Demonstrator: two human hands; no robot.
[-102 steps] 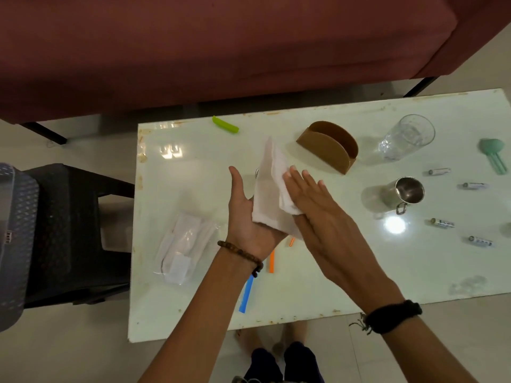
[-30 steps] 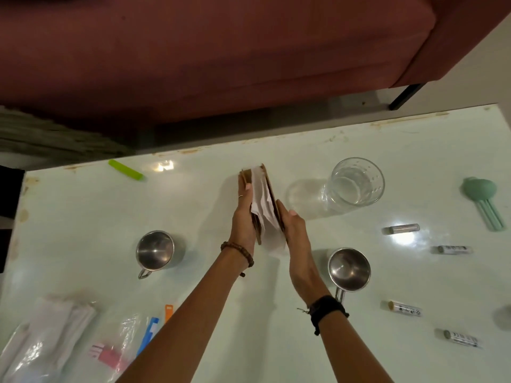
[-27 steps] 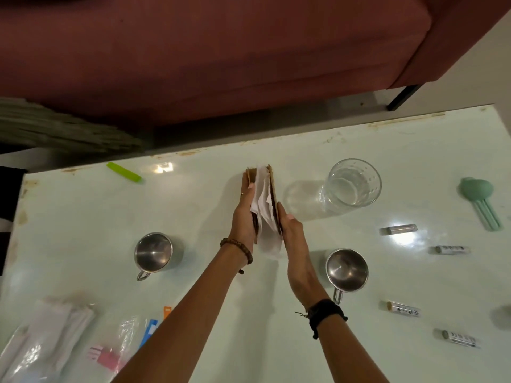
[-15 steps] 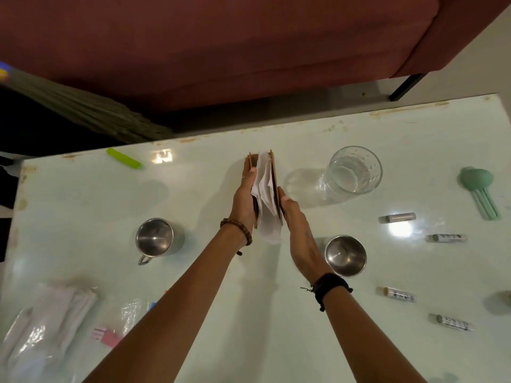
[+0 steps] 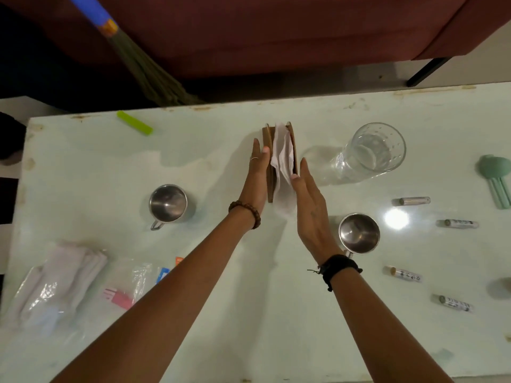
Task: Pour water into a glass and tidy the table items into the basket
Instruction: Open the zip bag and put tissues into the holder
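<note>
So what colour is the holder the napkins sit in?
Brown, like cardboard; the napkin holder shows best in the head view.

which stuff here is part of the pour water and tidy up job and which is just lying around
Part of the job:
glass
napkin holder between left hand and right hand
napkins
two steel cups
batteries
green clip

Lying about:
broom
sofa

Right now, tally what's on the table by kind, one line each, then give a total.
Steel mugs: 2
Drinking glass: 1
Small batteries: 4
Brown napkin holder with white napkin: 1
Green clip: 1
Mint green tool: 1
Plastic bags of items: 2
Total: 12
</note>
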